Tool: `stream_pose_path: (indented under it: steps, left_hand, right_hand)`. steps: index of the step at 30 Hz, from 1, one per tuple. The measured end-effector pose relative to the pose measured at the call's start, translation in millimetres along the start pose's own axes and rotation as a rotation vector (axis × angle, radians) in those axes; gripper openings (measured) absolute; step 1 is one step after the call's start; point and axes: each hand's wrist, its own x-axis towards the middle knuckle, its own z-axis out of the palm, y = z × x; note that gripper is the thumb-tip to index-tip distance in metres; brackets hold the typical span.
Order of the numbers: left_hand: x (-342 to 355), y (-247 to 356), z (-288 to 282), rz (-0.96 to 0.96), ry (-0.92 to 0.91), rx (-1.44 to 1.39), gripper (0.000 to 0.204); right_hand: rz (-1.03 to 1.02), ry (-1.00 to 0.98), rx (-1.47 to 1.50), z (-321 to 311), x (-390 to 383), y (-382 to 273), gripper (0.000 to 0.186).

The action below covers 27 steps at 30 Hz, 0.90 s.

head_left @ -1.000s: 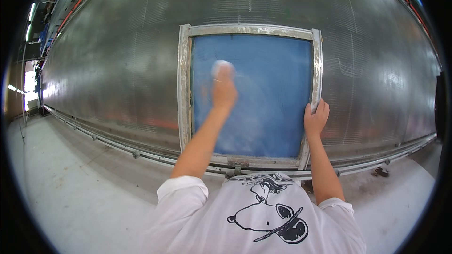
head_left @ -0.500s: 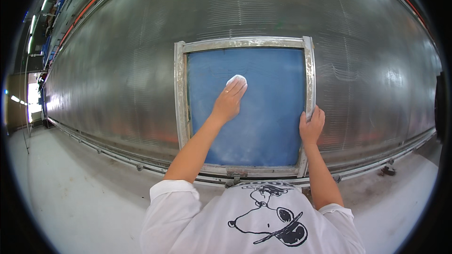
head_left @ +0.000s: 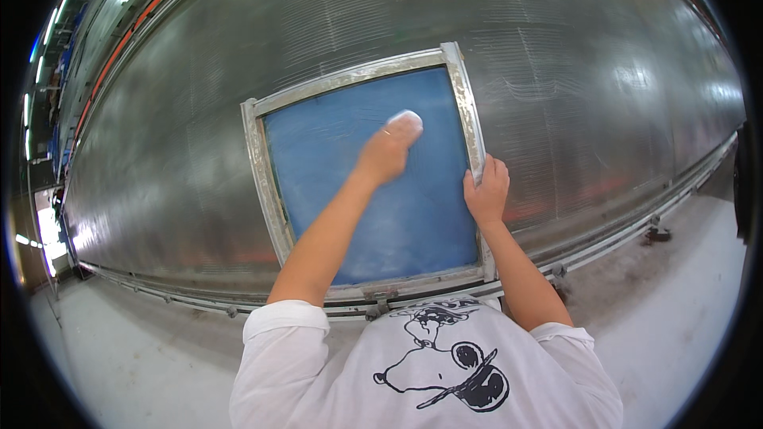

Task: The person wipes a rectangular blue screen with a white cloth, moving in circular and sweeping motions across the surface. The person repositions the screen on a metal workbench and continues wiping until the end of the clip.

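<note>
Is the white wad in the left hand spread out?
Not spread out: the white wad shows as a compact patch in the left hand. Blur hides whether it's folded or crumpled.

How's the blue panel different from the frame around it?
The blue panel is one broad surface; the frame is narrow, pale, scuffed bars. The left hand, with a white pad, is over the panel; the right hand grips the frame's right side. Both are four-sided.
</note>
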Motion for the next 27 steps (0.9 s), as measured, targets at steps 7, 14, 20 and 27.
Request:
stream_pose_path:
  steps: [7, 14, 20, 27]
  left_hand:
    - [-2.9, 37.4, -4.2, 0.349, -0.354, -0.166, 0.044]
    - [-14.1, 53.4, 20.5, 0.211, -0.207, -0.106, 0.044]
    - [-94.2, 61.6, -21.6, 0.747, -0.704, -0.495, 0.035]
    - [-91.3, 95.8, 12.3, 0.132, -0.167, -0.120, 0.037]
  right_hand:
    - [0.046, 0.005, 0.020, -3.8, 3.7, -2.0, 0.054]
    - [0.019, 0.005, 0.033, -2.8, -0.3, -1.1, 0.054]
    - [0.017, 0.051, 0.048, -4.3, 1.8, -0.3, 0.051]
    - [0.035, 0.069, 0.056, -0.5, 1.0, 5.2, 0.044]
